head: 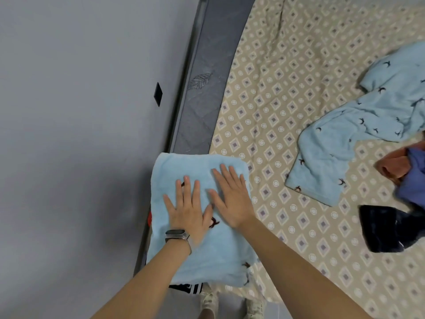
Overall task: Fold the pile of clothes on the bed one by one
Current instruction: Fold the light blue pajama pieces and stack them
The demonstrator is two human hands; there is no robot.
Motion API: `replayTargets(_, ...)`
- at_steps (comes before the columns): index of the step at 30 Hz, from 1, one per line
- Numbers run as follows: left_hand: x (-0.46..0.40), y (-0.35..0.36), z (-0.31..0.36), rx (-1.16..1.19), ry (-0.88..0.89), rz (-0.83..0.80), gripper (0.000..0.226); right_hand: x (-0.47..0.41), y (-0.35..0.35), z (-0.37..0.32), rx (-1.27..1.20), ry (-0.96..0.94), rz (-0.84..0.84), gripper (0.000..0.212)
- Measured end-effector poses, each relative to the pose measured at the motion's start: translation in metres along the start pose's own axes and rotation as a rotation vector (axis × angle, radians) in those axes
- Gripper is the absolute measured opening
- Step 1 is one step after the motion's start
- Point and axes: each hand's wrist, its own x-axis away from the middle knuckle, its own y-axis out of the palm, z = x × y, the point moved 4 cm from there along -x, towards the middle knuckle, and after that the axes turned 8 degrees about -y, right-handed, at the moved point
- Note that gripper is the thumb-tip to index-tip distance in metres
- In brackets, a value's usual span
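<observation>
My left hand and right hand lie flat, fingers wide, on the folded blue garment at lower centre of the bed. Unfolded blue garment and remaining clothes lie right.

Folded garment laid at bed's near-left corner, both hands pressed flat on it, unfolded pile spread at right.

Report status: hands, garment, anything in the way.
Left hand and right hand flat, no grip, pressing folded light blue garment at bed corner. Unfolded blue garment, orange-blue bundle, dark item wait to the right. Nothing in the way.
</observation>
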Motion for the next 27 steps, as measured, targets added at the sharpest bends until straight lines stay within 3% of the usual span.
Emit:
replayTargets(4,0.012,-0.039,0.009,0.073,0.028,0.061,0.068,0.024,-0.049,0.013,-0.032,0.047,0.213,0.050)
replayTargets(6,0.019,-0.054,0.026,0.139,0.083,0.086,0.067,0.040,-0.065,0.034,-0.018,0.126,0.209,0.038)
replayTargets(8,0.024,-0.061,0.054,0.193,0.168,0.090,0.067,0.055,-0.074,0.064,0.004,0.242,0.095,0.032)
replayTargets(13,0.032,-0.040,0.148,0.230,0.301,-0.173,0.049,0.090,-0.095,0.152,-0.014,0.588,-0.329,0.037)
replayTargets(16,0.038,-0.008,0.203,0.210,0.270,-0.344,0.044,0.117,-0.108,0.207,0.003,0.657,-0.560,0.042)
replayTargets(18,0.041,0.016,0.233,0.244,0.185,-0.432,0.040,0.138,-0.117,0.247,-0.008,0.722,-0.597,0.051)
replayTargets(21,0.042,0.048,0.270,0.388,0.047,-0.475,0.036,0.157,-0.133,0.304,-0.104,0.832,-0.411,0.056)
replayTargets(27,0.045,0.092,0.301,0.540,-0.170,-0.378,0.026,0.144,-0.151,0.390,-0.357,0.976,0.058,0.060)
